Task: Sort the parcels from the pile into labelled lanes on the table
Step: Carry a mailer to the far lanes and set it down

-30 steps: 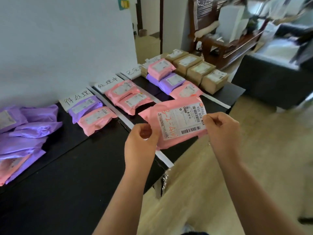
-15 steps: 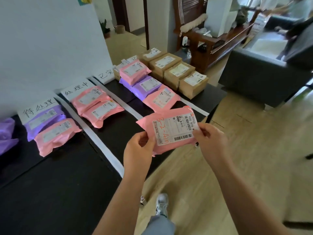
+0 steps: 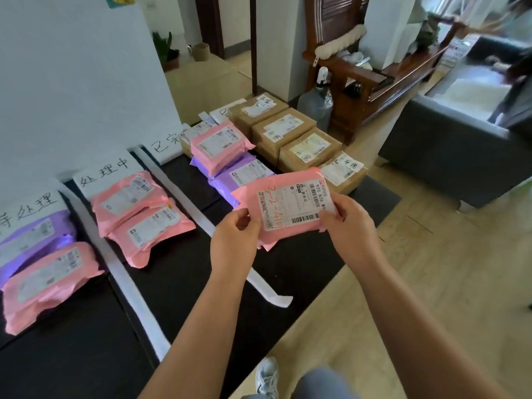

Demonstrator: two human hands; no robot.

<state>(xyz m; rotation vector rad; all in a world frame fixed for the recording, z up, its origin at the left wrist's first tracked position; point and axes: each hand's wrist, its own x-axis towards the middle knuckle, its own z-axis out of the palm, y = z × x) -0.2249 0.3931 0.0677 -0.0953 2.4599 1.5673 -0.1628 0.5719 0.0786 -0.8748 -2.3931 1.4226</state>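
I hold a pink parcel point(image 3: 288, 205) with a white barcode label and red handwriting above the black table point(image 3: 184, 272). My left hand point(image 3: 234, 240) pinches its left edge and my right hand point(image 3: 349, 226) grips its right edge. It hovers over the third lane, in front of a purple parcel point(image 3: 241, 175) and a pink parcel point(image 3: 220, 145) stacked there. White tape strips point(image 3: 126, 286) split the table into lanes with handwritten paper labels point(image 3: 105, 172) at the back.
The first lane holds a purple parcel point(image 3: 31, 237) and a pink one point(image 3: 46, 280). Two pink parcels point(image 3: 138, 214) lie in the second lane. Several brown boxes point(image 3: 290, 133) fill the far right. A grey sofa point(image 3: 449, 151) and wooden bench point(image 3: 374, 79) stand beyond.
My view has swung right, so the purple pile at the left has left the frame. The pink parcel, still in both hands, now hangs nearer the third lane.
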